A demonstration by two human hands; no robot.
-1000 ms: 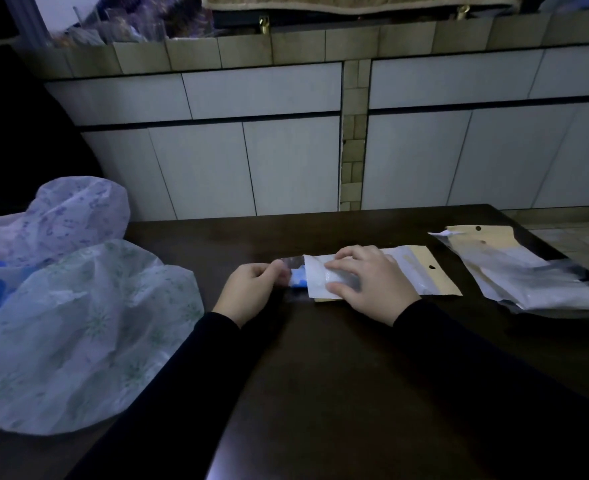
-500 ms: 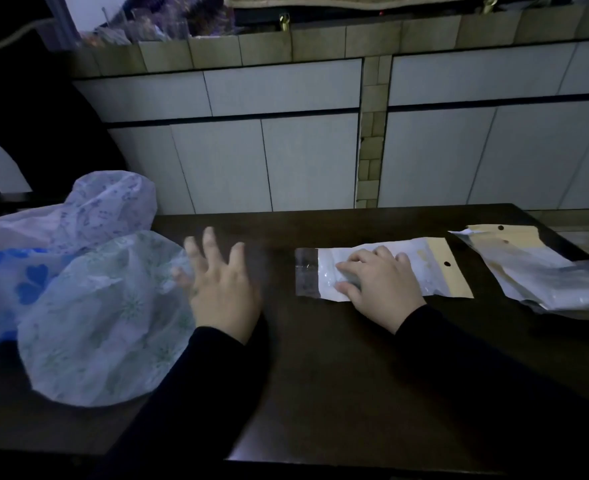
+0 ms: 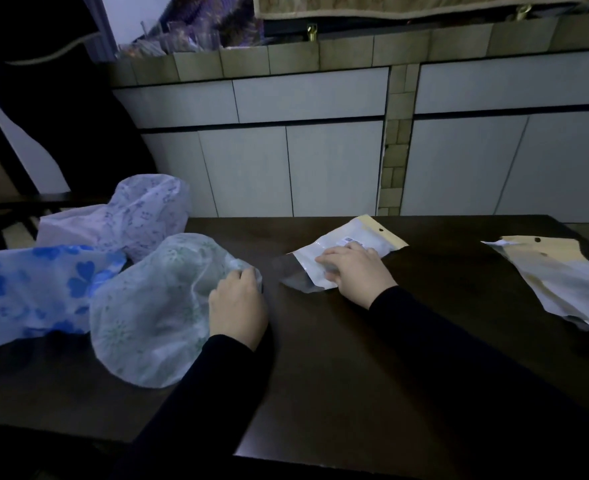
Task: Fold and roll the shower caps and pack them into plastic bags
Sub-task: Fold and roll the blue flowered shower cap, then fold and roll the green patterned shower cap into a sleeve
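From the head view, my left hand [image 3: 237, 306] curls round the edge of the green-patterned shower cap [image 3: 154, 313], gathering it just left of the filled plastic bag [image 3: 341, 258]. My right hand [image 3: 355, 271] lies flat with straight fingers on that bag, which I judge already packed. Further left of it, the blue cap [image 3: 33, 289] and the lilac cap [image 3: 140, 213] lie unfolded; right of it on the surface [image 3: 355, 375] spare bags [image 3: 563, 278] wait.

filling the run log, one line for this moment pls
left hand grips green-print cap | right hand presses packed bag | spare bags right
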